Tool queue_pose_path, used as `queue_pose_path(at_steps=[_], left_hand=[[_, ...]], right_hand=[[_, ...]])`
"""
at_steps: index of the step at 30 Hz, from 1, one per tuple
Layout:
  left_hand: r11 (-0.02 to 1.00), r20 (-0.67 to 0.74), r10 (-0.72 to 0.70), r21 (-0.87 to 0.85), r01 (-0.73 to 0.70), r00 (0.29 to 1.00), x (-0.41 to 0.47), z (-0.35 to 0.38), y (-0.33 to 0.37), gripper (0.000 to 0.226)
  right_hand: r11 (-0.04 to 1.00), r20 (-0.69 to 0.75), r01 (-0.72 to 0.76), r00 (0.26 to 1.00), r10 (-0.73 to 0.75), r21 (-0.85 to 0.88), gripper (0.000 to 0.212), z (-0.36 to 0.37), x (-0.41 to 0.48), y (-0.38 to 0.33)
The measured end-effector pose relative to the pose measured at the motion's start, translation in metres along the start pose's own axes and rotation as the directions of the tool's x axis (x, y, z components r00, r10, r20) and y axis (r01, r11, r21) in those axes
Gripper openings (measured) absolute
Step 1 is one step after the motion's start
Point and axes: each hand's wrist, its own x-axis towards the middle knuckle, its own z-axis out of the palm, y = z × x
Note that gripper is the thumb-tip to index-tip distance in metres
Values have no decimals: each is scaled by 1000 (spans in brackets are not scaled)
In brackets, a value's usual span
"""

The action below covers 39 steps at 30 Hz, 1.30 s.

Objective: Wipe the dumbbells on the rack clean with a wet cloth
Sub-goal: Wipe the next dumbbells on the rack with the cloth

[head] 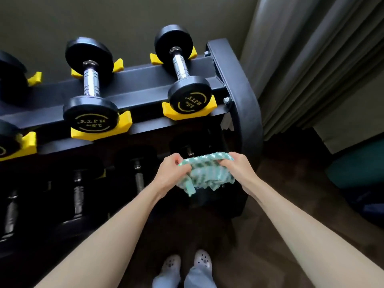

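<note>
Both hands hold a green-and-white checked terry cloth (205,173) stretched between them. The left hand (172,173) pinches its left edge in curled fingers and the right hand (239,169) curls round the right edge. Beyond the fingertips, a black round-headed dumbbell with a chrome handle (182,75) rests in yellow plastic cradles (170,113) on the black metal rack (239,96) – a second matching dumbbell (91,84) lies leftward. Directly behind the cloth, probably another dumbbell, in shadow

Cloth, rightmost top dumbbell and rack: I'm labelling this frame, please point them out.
cloth (205,171): head view, middle of fabric.
dumbbell (180,65): head view, chrome handle.
rack (243,94): head view, right end frame.
</note>
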Motion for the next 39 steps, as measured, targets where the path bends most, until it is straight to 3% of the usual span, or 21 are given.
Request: queue_pose_path(at_steps=[3,6,11,14,17,19,22,23,25,28,30,32,37,39], left_hand=[[999,87,4,48,-8,996,16,3,1,37],[935,126,18,348,-61,992,42,-1,-10,35],[964,-88,31,266,-7,996,83,-1,-25,18],[943,-221,228,292,-158,948,98,7,-25,21],[889,-341,360,408,-209,868,105,13,-33,25],[837,-282,381,510,-199,881,111,18,-50,27],[829,-121,283,530,-179,951,124,27,-76,16],[808,-112,285,562,-176,952,127,29,-80,6],[789,-160,299,596,-149,941,133,36,-88,18],[843,-155,276,513,-161,949,142,49,-94,20],[802,-149,250,586,-119,957,150,54,-99,44],[853,-244,214,519,-59,946,154,56,-102,46],[932,-345,149,363,-15,927,153,68,-114,31],[960,-327,45,274,49,944,163,75,-115,30]], right_hand=[[993,-97,83,991,-91,-84,14,5,22,2],[982,-90,72,992,-89,-176,16,12,48,7],[997,-119,10,993,-19,-76,23,29,89,15],[997,-192,74,979,-71,5,27,35,105,9],[994,-142,106,984,-108,-17,29,42,124,13],[998,-102,55,993,-57,-27,27,49,136,23],[988,-135,-31,991,10,-152,33,61,155,46],[970,-168,-54,986,14,-239,35,65,162,52],[953,-248,-75,969,-1,-294,36,72,173,61],[997,-314,-70,948,54,-38,21,82,184,64],[976,-245,-107,958,152,187,13,85,188,63],[930,-152,-180,959,238,322,24,88,196,65],[870,-89,-279,935,342,406,42,94,206,76],[871,-94,-256,942,322,420,34,95,206,79]])
